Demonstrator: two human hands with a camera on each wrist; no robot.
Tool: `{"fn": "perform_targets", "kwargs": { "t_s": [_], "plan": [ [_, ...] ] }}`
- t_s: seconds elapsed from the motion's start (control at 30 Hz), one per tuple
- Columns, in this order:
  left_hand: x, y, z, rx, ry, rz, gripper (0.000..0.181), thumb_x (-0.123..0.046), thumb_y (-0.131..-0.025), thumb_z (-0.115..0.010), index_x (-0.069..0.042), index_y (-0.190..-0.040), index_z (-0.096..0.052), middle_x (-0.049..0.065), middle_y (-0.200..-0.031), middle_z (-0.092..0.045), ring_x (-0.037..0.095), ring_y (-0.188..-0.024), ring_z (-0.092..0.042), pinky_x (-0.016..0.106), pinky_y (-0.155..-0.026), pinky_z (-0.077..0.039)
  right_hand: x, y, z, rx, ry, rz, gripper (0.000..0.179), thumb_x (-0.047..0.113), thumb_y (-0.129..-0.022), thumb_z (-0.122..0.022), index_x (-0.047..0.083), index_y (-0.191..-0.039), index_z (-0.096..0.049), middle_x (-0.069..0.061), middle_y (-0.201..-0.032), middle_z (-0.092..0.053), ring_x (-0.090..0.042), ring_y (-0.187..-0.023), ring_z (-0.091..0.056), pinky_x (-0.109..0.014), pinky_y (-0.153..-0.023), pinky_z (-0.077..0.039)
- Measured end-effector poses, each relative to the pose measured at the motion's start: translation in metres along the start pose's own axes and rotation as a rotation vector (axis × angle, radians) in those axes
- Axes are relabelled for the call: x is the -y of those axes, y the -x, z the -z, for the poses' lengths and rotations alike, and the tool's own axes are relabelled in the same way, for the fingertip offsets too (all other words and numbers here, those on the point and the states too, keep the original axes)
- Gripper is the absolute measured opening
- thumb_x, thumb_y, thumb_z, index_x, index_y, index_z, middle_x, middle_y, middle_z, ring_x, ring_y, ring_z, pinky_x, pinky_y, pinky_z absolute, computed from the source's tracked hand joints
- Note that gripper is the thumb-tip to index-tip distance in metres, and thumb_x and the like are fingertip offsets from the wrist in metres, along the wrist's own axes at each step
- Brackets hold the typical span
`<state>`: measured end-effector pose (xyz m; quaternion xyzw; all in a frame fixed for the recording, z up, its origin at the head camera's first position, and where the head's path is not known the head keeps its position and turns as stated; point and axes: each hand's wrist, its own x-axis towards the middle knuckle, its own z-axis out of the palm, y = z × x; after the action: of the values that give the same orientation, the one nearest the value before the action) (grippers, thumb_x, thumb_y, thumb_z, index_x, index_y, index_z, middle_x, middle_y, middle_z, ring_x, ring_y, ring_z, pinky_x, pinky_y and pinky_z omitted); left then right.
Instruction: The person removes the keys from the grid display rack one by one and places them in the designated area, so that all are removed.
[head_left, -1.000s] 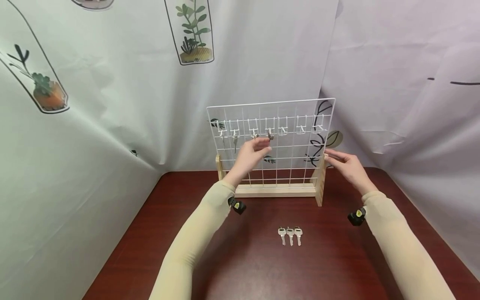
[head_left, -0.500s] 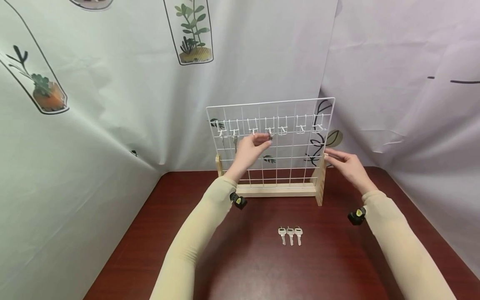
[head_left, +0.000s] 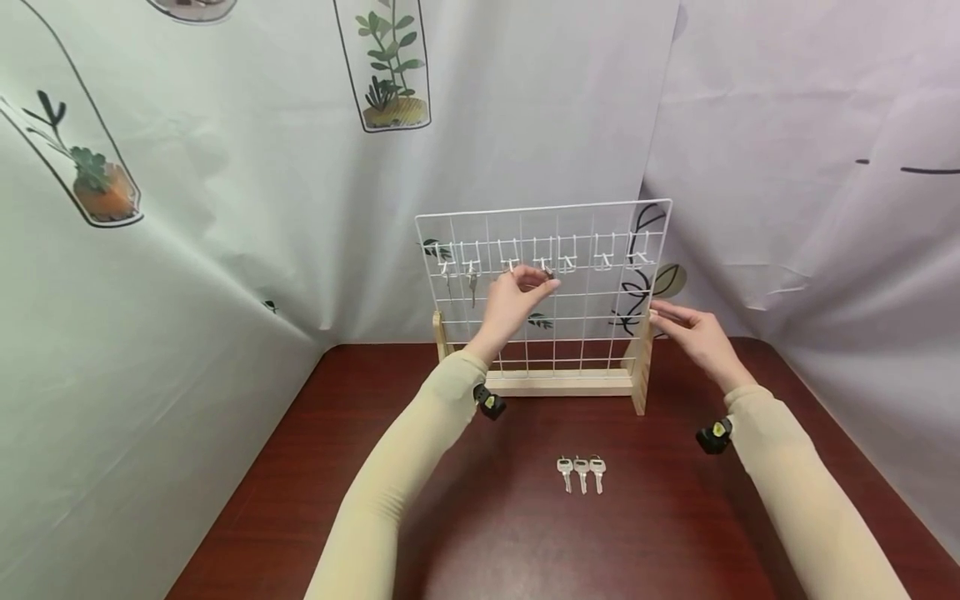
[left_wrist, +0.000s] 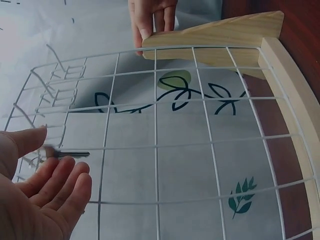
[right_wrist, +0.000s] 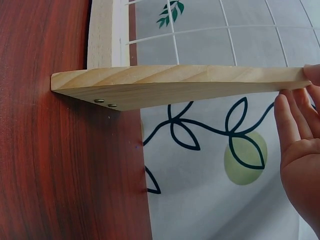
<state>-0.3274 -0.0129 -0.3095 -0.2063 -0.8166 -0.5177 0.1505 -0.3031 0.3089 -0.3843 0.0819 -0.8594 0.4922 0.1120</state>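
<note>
A white wire grid rack (head_left: 570, 317) stands on wooden feet, with a row of white hooks near its top. My left hand (head_left: 513, 304) is raised in front of the fourth hook from the left. At that hook a key (left_wrist: 72, 154) hangs between my thumb and fingers in the left wrist view; the fingertips lie right beside it, with a gap between thumb and fingers. My right hand (head_left: 693, 333) pinches the top of the rack's right wooden upright (right_wrist: 200, 77). Hanging keys (head_left: 472, 285) occupy the two leftmost hooks; my left hand covers part of the third.
Three silver keys (head_left: 581, 473) lie side by side on the dark red table (head_left: 480, 533) in front of the rack. Hooks (head_left: 603, 260) to the right hold no keys. A pale printed cloth (head_left: 247, 150) hangs behind and beside the table.
My left hand has risen slightly and shifted right, now covering more of the key at the fourth hook. The right hand keeps its place on the upright.
</note>
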Motion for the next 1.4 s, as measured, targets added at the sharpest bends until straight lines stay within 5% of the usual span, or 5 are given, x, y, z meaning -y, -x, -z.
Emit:
{"fn": "perform_targets", "kwargs": {
  "t_s": [0.23, 0.4, 0.83, 1.03, 1.4],
  "plan": [
    [-0.002, 0.0, -0.008, -0.054, 0.006, -0.001, 0.034, -0.03, -0.092, -0.076, -0.001, -0.108, -0.069, 0.013, -0.103, -0.074, 0.023, -0.093, -0.071, 0.025, -0.082, -0.056, 0.023, 0.011, 0.0, 0.006, -0.011, 0.003, 0.052, 0.031, -0.1, -0.065, 0.002, -0.142, -0.056, -0.017, -0.144, -0.053, -0.03, -0.137, -0.043, -0.046, -0.109, -0.041],
    [0.0, 0.0, -0.008, -0.066, 0.016, 0.002, 0.024, -0.022, -0.097, -0.069, -0.001, -0.107, -0.07, 0.012, -0.1, -0.074, 0.022, -0.09, -0.07, 0.025, -0.079, -0.056, 0.002, 0.002, -0.001, -0.002, -0.013, 0.004, 0.056, 0.037, -0.099, -0.065, 0.005, -0.143, -0.055, -0.013, -0.147, -0.052, -0.03, -0.139, -0.042, -0.054, -0.111, -0.037],
    [0.006, 0.012, 0.006, -0.064, 0.153, -0.028, 0.023, -0.015, -0.1, -0.064, 0.006, -0.109, -0.068, 0.019, -0.098, -0.073, 0.026, -0.087, -0.073, 0.026, -0.076, -0.06, -0.002, 0.001, 0.0, -0.008, -0.004, 0.02, 0.054, 0.034, -0.099, -0.065, 0.004, -0.142, -0.056, -0.012, -0.145, -0.054, -0.003, -0.128, -0.046, -0.016, -0.094, -0.041],
    [0.008, 0.014, 0.012, -0.065, 0.251, -0.023, 0.021, -0.009, -0.099, -0.064, 0.01, -0.108, -0.066, 0.024, -0.101, -0.072, 0.031, -0.089, -0.073, 0.028, -0.079, -0.06, 0.002, 0.003, -0.002, -0.011, 0.0, 0.017, 0.056, 0.041, -0.098, -0.065, 0.007, -0.143, -0.057, -0.008, -0.146, -0.055, -0.019, -0.135, -0.045, -0.03, -0.104, -0.043],
    [0.013, 0.017, 0.021, -0.076, 0.373, 0.013, 0.026, -0.016, -0.097, -0.069, 0.008, -0.105, -0.068, 0.023, -0.104, -0.072, 0.024, -0.088, -0.071, 0.031, -0.083, -0.06, 0.007, 0.007, -0.001, 0.005, -0.038, -0.008, 0.058, 0.046, -0.097, -0.066, 0.012, -0.143, -0.058, -0.01, -0.147, -0.053, -0.024, -0.139, -0.041, -0.05, -0.113, -0.036]
  ]
}}
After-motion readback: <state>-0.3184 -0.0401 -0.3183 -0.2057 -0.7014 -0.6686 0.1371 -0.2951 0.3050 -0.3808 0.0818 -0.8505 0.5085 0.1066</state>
